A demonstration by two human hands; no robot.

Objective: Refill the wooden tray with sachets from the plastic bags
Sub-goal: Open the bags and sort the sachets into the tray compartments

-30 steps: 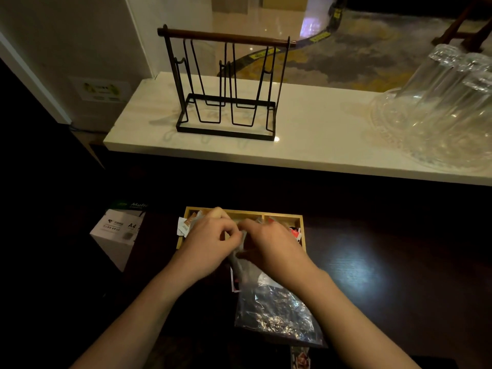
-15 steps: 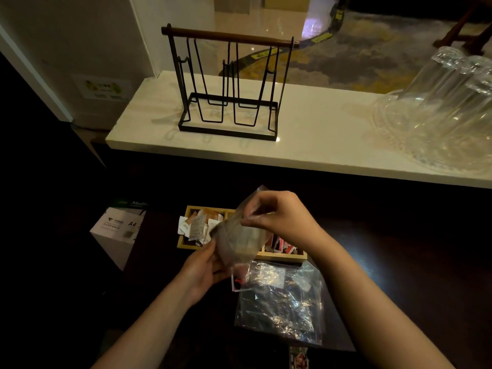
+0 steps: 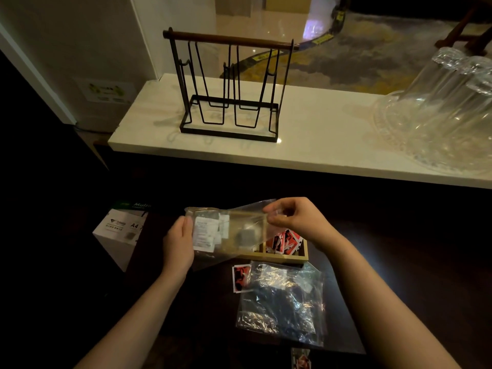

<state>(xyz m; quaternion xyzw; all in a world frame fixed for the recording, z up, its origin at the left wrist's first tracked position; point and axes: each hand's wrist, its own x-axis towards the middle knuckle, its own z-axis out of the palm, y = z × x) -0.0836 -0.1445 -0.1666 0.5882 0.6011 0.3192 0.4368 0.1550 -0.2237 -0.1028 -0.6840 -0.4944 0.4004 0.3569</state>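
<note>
I hold a clear plastic bag (image 3: 237,230) stretched sideways above the wooden tray (image 3: 291,257). My left hand (image 3: 179,242) grips its left end, where white sachets (image 3: 205,231) are bunched inside. My right hand (image 3: 298,218) pinches the bag's right edge. The tray sits on the dark table behind the bag; its right compartment holds red sachets (image 3: 285,241), and the left compartments are blurred by the plastic. A second, crumpled plastic bag (image 3: 282,302) lies flat in front of the tray, with a red sachet (image 3: 241,278) beside its left corner.
A white A4 paper box (image 3: 119,233) stands left of the tray. Behind, a pale stone counter (image 3: 319,145) carries a black wire rack (image 3: 229,86) and upturned glasses on a glass dish (image 3: 442,115). Another sachet (image 3: 300,358) lies at the near table edge.
The bag came up off the tray and turned from upright to horizontal. My left hand moved to its left end and my right hand drew the other edge rightward.
</note>
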